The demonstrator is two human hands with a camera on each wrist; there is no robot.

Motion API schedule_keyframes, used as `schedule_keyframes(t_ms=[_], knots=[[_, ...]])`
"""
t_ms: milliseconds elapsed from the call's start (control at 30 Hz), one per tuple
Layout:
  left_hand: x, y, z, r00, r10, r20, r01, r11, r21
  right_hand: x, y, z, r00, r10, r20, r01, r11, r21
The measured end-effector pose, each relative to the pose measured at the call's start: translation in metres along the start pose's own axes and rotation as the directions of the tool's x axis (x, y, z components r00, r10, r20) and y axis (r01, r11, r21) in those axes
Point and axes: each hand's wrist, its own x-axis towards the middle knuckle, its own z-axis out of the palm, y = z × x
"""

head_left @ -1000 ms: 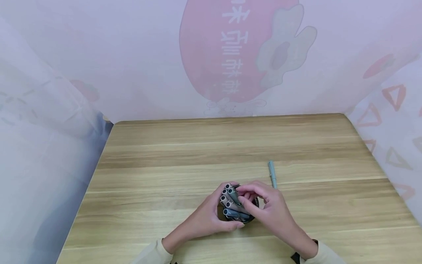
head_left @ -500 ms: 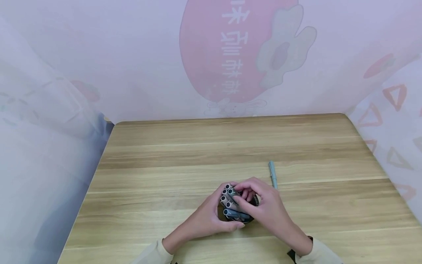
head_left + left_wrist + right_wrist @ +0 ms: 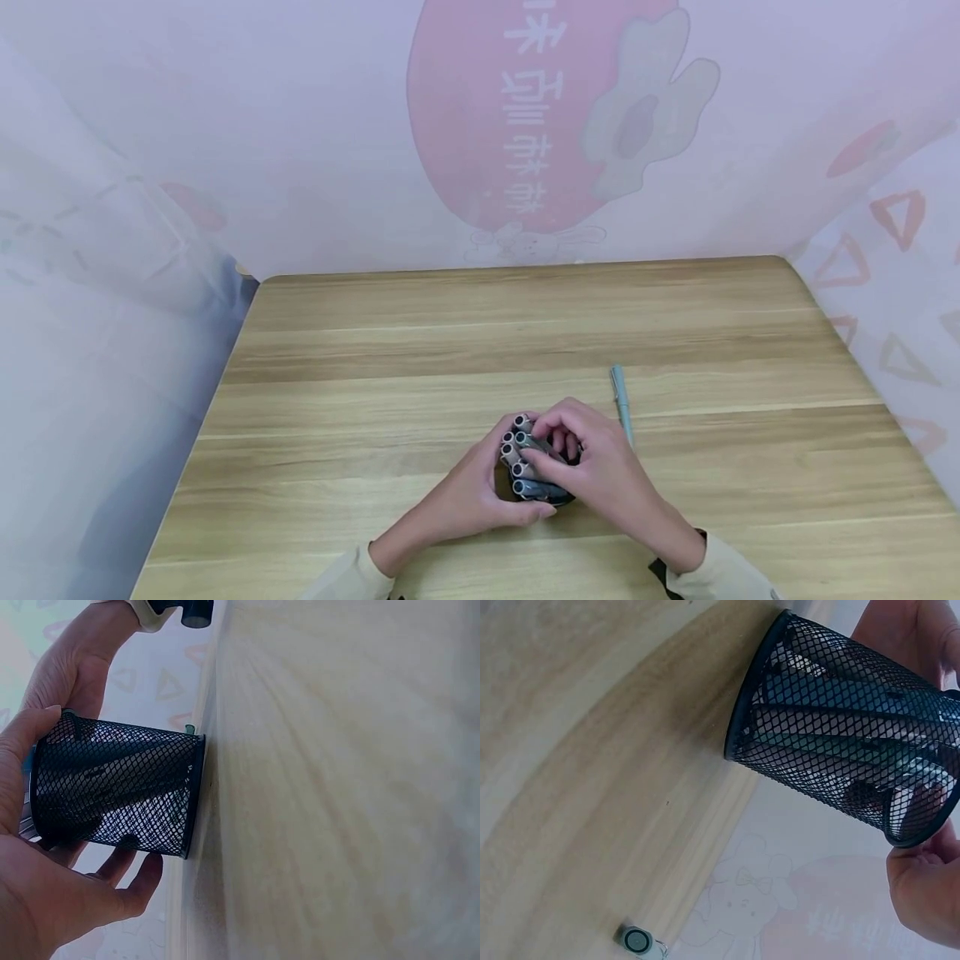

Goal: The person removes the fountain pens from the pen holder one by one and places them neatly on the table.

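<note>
A black wire-mesh pen cup [image 3: 120, 784] stands on the table, filled with several capped pens. My left hand [image 3: 472, 487] grips the cup from its left side, thumb on the near side and fingers round the far side. Above the rim, the thumb and forefinger of my right hand [image 3: 600, 458] pinch a dark green pen [image 3: 522, 440] among the others. A blue pen [image 3: 529, 489] leans left at the cup's near side. Through the mesh in the right wrist view the pen barrels show. My right hand hides the cup's right part from the head camera.
A light blue-green pen [image 3: 620, 396] lies on the wooden table [image 3: 360, 358] just beyond my right hand. Printed pale curtains [image 3: 315, 150] hang along the table's back and both sides.
My right hand has shifted slightly left and away from me over the cup. The pen tops have moved a little with it. The left hand has kept its place.
</note>
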Motion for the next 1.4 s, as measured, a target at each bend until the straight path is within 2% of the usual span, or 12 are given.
schedule_keyframes(t_ms=[267, 500, 600, 800, 1033, 1167, 1300, 1400], knots=[[0.001, -0.001, 0.000, 1.000, -0.001, 0.006, 0.001, 1.000, -0.020, -0.001, 0.005, 0.000, 0.997, -0.070, -0.015, 0.071, 0.996, 0.051], [0.002, -0.001, 0.000, 1.000, 0.002, 0.007, -0.002, 1.000, -0.013, -0.002, 0.008, -0.001, 0.999, -0.047, -0.027, 0.049, 0.994, 0.099], [0.002, -0.002, 0.000, 1.000, 0.002, 0.005, -0.002, 1.000, -0.008, -0.003, 0.012, -0.001, 0.999, -0.039, -0.034, 0.044, 0.986, 0.163], [0.003, -0.001, 0.002, 1.000, 0.010, 0.005, -0.010, 1.000, 0.009, -0.003, 0.017, -0.001, 0.999, -0.041, -0.025, 0.047, 0.926, 0.375], [0.003, -0.001, 0.003, 1.000, -0.013, 0.018, 0.013, 1.000, -0.014, -0.004, 0.019, -0.003, 0.999, -0.003, -0.043, 0.023, 0.883, 0.469], [0.003, -0.001, 0.003, 1.000, -0.008, 0.021, 0.008, 1.000, -0.009, -0.003, 0.019, -0.004, 0.994, -0.053, -0.100, 0.097, 0.848, 0.521], [0.003, -0.001, 0.004, 1.000, -0.003, 0.021, 0.003, 1.000, 0.005, -0.001, 0.020, -0.005, 0.979, -0.114, -0.166, 0.190, 0.801, 0.568], [0.004, -0.001, 0.004, 1.000, -0.005, 0.020, 0.005, 1.000, 0.009, 0.000, 0.021, -0.005, 0.971, -0.132, -0.201, 0.228, 0.774, 0.591]])
